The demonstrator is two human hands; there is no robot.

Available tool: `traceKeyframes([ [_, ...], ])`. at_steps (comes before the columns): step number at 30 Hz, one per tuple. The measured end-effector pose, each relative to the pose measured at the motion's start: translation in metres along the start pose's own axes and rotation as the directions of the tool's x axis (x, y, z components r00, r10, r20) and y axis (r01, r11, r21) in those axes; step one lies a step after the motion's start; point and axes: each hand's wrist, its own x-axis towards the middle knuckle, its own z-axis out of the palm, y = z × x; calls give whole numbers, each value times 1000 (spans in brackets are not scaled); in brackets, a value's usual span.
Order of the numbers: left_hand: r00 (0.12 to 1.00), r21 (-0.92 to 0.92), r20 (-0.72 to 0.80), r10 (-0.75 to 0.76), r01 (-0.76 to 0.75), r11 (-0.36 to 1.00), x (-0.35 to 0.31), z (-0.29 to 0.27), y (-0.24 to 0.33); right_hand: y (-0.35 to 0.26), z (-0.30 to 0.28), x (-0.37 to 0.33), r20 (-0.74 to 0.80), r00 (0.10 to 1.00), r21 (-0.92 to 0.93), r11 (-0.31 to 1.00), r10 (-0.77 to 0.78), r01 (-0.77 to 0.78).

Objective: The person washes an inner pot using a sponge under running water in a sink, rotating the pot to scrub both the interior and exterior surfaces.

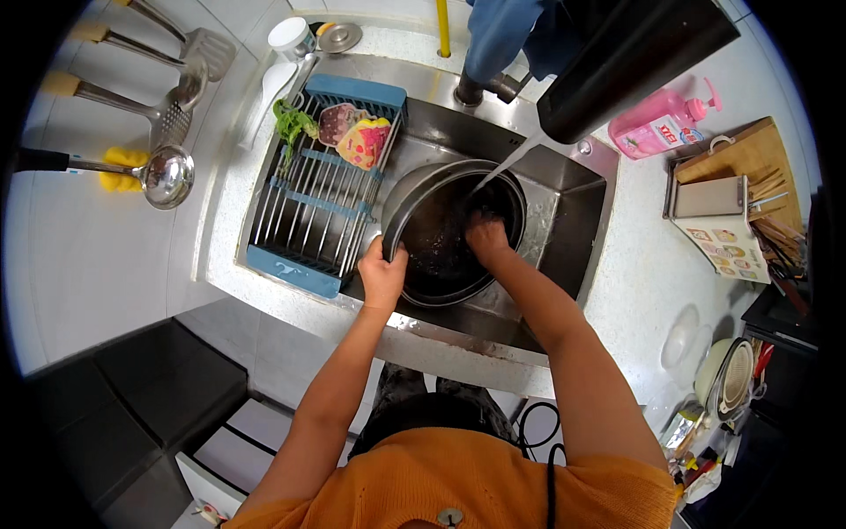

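A round metal pot (404,201) with a dark inside sits tilted in the steel sink (564,264). My left hand (382,275) is closed on its rim at the near left side, thumb on the inside. Reaching into the pot, my right hand (486,236) is wet, and its fingers are lost in the dark inside. Whether it holds anything there is hidden. A stream of water (509,161) falls from the black faucet (617,75) into the pot beside my right hand.
A blue-ended draining rack (295,271) spans the sink's left side, holding two colourful sponges (361,141) and green leaves (293,126). Pink pump bottle (656,123) and a chopstick holder (714,198) stand at right. Ladles and a spatula (210,55) hang left. Blue cloth (507,40) drapes behind the faucet.
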Motion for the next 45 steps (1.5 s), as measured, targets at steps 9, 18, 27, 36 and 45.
traceKeyframes([
  [9, 998, 9, -32, 48, -47, 999, -2, 6, -6, -90, 7, -13, 112, 987, 919, 366, 118, -148],
  [18, 999, 32, -16, 48, -47, 998, -2, 4, -6, -56, 14, -16, 113, 983, 517, 837, 144, -182],
  [27, 995, -42, -62, -81, 78, 996, 3, 4, -14, -51, 6, -10, 100, 990, 430, 893, 97, -131],
  [36, 996, -15, -78, -41, 40, 999, 3, 3, -19, -72, -5, -17, 223, 972, 635, 746, 72, -201],
  [45, 999, -13, -49, -7, 7, 1000, -1, 3, -5, -86, 9, -13, 96, 987, 677, 718, 131, -162],
])
